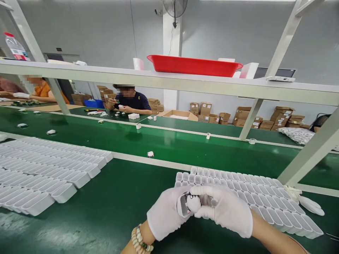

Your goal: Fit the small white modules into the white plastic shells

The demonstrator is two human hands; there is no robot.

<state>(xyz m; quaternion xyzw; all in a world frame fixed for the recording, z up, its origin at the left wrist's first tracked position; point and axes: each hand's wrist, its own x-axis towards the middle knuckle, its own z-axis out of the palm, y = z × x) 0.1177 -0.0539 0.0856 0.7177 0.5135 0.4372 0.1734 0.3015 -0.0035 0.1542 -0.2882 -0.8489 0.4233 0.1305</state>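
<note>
Both my hands wear white gloves and meet above the green tabletop. My left hand (167, 211) is closed around a small white plastic housing (182, 207), its open end turned toward my right hand. Between the fingers and thumb of my right hand (229, 210) is a small part with a rounded white piece (194, 203) and a dark edge, held at the housing's mouth. Whether it sits partly inside cannot be made out. Behind and right of my hands stand rows of open white housings (265, 201).
More rows of long white housings (63, 192) lie on the left. A green conveyor belt (174, 141) carries small parts, one a white-topped piece (150, 154). Overhead, a shelf (106, 74) holds a red tray (194, 66). Crumpled white gloves (311, 205) lie right. A co-worker (135, 100) sits opposite.
</note>
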